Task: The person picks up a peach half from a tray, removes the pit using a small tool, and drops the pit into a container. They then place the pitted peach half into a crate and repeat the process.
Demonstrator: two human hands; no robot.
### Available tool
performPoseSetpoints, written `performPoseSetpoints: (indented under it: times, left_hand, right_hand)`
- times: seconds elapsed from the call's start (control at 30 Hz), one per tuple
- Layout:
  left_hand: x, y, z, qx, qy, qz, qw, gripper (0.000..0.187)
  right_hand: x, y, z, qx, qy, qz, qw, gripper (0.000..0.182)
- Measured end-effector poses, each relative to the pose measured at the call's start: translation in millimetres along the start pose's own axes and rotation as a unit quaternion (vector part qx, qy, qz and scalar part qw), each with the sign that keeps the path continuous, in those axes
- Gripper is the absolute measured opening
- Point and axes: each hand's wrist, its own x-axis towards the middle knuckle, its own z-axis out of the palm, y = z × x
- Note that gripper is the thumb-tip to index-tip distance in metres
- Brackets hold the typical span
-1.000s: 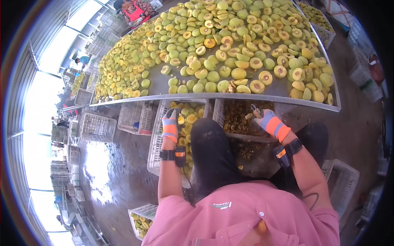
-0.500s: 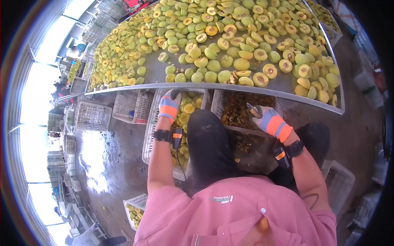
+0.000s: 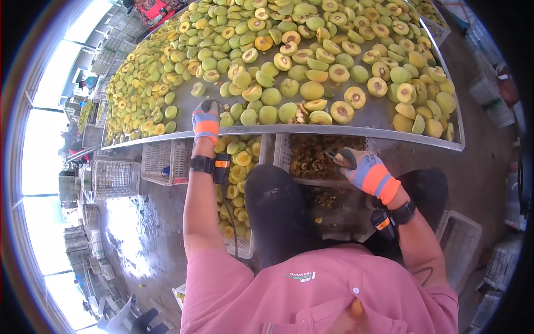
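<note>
My left hand (image 3: 206,119), in a grey and orange glove, reaches over the metal edge of the table (image 3: 208,91) beside the halved green-yellow fruit (image 3: 197,89). Its dark fingertips are loosely bent, and I see no fruit in them. My right hand (image 3: 364,170), gloved alike, is closed around a small metal-tipped hand tool (image 3: 330,155), most of which the fingers hide. It hovers above a crate (image 3: 282,153) of brown pits and scraps (image 3: 311,161). Below my left forearm, a crate (image 3: 246,245) holds yellow fruit halves (image 3: 240,172).
Empty-looking white crates (image 3: 115,178) stand on the wet floor at left, with another crate (image 3: 459,239) at right. My knees (image 3: 275,195) are under the table edge. Another person in a red apron (image 3: 153,12) is at the far left side of the table.
My left hand has moved from above the crate of fruit halves up over the table edge. My right hand stays near the pit crate with the tool. The view has shifted slightly.
</note>
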Motion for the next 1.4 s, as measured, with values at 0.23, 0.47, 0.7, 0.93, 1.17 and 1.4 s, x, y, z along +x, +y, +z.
performPoseSetpoints:
  times: [0.23, 0.47, 0.7, 0.93, 1.17, 1.4]
  left_hand:
    - [58, 23, 52, 0.232, -0.033, 0.012, 0.972, 0.056]
    - [69, 62, 81, 0.407, -0.161, 0.068, 0.897, 0.062]
    - [-2, 82, 49, -0.46, -0.19, -0.169, 0.851, 0.045]
    - [-102, 121, 95, -0.312, -0.243, 0.06, 0.916, 0.047]
    - [-155, 164, 124, -0.102, -0.183, 0.303, 0.93, 0.035]
    - [-157, 142, 150, -0.145, -0.164, 0.173, 0.96, 0.034]
  right_hand:
    - [8, 4, 7, -0.045, -0.001, -0.01, 0.999, 0.036]
    - [11, -7, 0, -0.013, -0.044, 0.004, 0.999, 0.036]
    - [13, -8, 8, 0.339, 0.012, -0.044, 0.94, 0.027]
    - [8, -22, -3, 0.451, 0.036, -0.028, 0.892, 0.031]
    - [13, -3, 4, 0.353, 0.163, -0.068, 0.919, 0.035]
    - [21, 21, 13, 0.233, 0.168, -0.002, 0.958, 0.031]
